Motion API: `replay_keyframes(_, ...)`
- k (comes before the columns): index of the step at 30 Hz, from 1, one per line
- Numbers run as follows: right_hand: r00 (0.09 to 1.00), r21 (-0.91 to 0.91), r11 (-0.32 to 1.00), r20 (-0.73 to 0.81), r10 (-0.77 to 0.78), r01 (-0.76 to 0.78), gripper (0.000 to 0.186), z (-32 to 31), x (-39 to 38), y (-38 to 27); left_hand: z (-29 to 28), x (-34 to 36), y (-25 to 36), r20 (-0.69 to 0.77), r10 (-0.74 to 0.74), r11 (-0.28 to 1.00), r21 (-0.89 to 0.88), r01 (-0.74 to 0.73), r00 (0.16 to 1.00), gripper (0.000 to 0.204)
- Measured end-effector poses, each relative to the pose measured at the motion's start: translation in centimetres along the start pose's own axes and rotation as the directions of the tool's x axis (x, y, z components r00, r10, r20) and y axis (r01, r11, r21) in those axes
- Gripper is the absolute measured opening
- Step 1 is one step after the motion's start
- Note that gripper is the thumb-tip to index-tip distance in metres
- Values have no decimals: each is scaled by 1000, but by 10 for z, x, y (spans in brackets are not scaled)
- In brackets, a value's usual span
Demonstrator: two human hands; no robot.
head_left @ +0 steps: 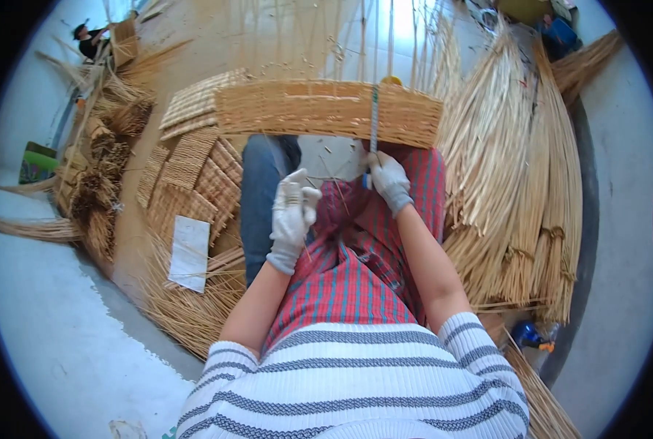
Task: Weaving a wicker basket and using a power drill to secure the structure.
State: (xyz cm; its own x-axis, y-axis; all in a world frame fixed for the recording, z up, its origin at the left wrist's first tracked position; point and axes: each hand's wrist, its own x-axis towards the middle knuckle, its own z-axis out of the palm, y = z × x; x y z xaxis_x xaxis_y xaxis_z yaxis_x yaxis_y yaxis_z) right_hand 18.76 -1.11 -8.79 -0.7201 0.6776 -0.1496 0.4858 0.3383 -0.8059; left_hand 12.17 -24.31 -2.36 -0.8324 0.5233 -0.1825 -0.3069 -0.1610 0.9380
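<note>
A long woven wicker panel (290, 110) lies across the top of my knees, with the pale strip of a tape measure (374, 117) laid vertically over its right part. My gloved right hand (389, 183) grips the lower end of the tape, just below the panel's edge. Below the panel's left half, my gloved left hand (291, 219) is raised with fingers loosely bent and apart, apparently holding nothing. A red checked cloth (341, 289) covers my lap, and a few thin loose sticks show between my hands.
Woven mats (180, 194) and a white sheet (189, 252) lie at left, beside dark-ended straw bundles (111, 154). Long pale fibre bundles (487, 175) fill the right, near a blue object (527, 335). Another person (89, 44) is at the far upper left.
</note>
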Motion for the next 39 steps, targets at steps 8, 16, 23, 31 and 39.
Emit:
replay_keyframes(8,965,683,683,-153,-211,258,37,5,-7,-1,-227,-5,39,-614,169,968,251,-12,771,32)
replay_keyframes(16,972,918,326,-191,-134,226,35,-59,-53,5,-229,-28,-6,-466,382,346,873,344,798,53)
replay_keyframes(23,926,925,343,-265,270,165,34,-111,-76,79,-34,79,49,281,727,71,876,-476,626,23)
replay_keyframes(31,840,782,591,-175,513,-198,30,-41,-95,256,118,155,21,387,256,79,905,-418,886,54)
replay_keyframes(39,775,509,799,-346,529,-319,33,-22,-112,281,108,216,58,359,-47,276,901,-333,932,47)
